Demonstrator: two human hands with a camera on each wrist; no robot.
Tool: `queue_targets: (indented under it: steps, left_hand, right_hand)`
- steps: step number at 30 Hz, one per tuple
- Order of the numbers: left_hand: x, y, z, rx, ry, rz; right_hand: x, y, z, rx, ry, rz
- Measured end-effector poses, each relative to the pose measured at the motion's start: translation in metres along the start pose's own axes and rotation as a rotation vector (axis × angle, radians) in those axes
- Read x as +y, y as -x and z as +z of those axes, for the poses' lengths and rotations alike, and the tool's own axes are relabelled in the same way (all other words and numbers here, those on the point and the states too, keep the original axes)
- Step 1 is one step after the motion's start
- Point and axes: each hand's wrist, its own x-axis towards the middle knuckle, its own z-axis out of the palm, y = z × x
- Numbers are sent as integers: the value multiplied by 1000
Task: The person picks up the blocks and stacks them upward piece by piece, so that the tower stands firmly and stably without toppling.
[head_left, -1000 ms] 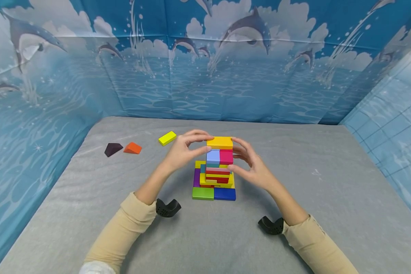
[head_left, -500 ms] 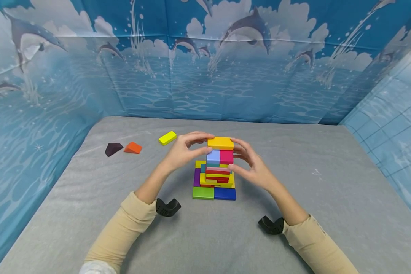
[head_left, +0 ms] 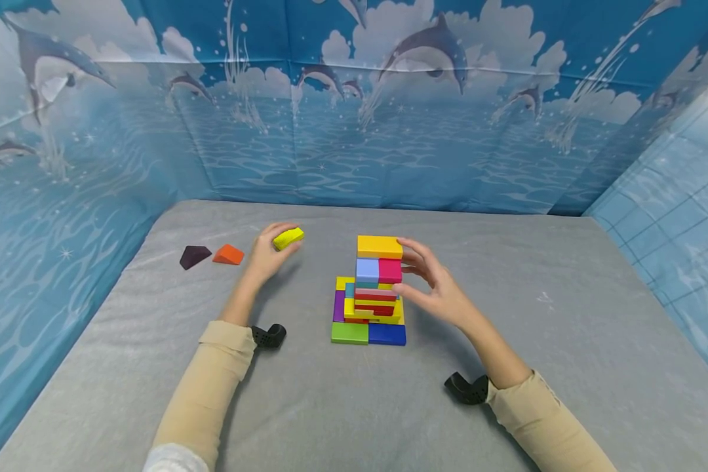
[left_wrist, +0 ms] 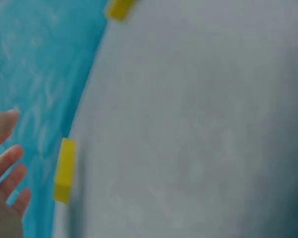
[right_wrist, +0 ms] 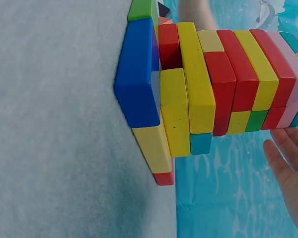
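Note:
In the head view, a bright yellow block [head_left: 289,237] lies on the grey cloth, with my left hand [head_left: 267,252] around its near left side. The left wrist view, somewhat blurred, has this yellow block [left_wrist: 64,170] just beyond my spread left fingers [left_wrist: 9,156], apparently with a gap. A tower of coloured blocks [head_left: 376,295] stands at the middle, topped by an orange-yellow block [head_left: 380,247]. My right hand [head_left: 435,283] is at the tower's right side, fingers loosely bent beside its upper layers. Its fingers [right_wrist: 285,148] are close to the tower [right_wrist: 238,84] in the right wrist view; contact is unclear.
A dark block [head_left: 195,256] and an orange block [head_left: 229,255] lie to the left on the grey cloth [head_left: 354,406]. A blue dolphin-print curtain [head_left: 354,151] stands behind and at both sides. Black curved pieces [head_left: 467,388] stick out at both wrists.
My left hand has left the top of the tower and moved left to the bright yellow block. The right hand stays beside the tower.

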Motion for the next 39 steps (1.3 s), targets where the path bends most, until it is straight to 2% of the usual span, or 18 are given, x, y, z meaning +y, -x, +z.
queue_targets:
  steps: [4, 13, 20, 25, 27, 30, 33, 39]
  left_hand:
    - [-19, 2, -3, 1, -62, -67]
    - [-33, 2, -1, -42, -116, -184]
    - [-39, 1, 2, -6, -168, -185]
    - [-39, 2, 3, 25, -112, -194]
    - [-36, 2, 3, 55, -70, -171]
    - [-26, 2, 3, 114, 9, -97]
    - [-5, 2, 3, 153, 107, -13]
    - [67, 16, -1, 161, 309, 127]
  right_hand:
    - [0, 0, 0, -1, 2, 2]
    - [0, 0, 0, -5, -6, 4]
    - [0, -1, 0, -3, -8, 1]
    - [1, 0, 0, -2, -9, -6]
    - [1, 0, 0, -4, -12, -8]
    - [1, 0, 0, -4, -19, -15]
    - [2, 0, 0, -1, -18, -19]
    - [2, 0, 0, 0, -8, -11]
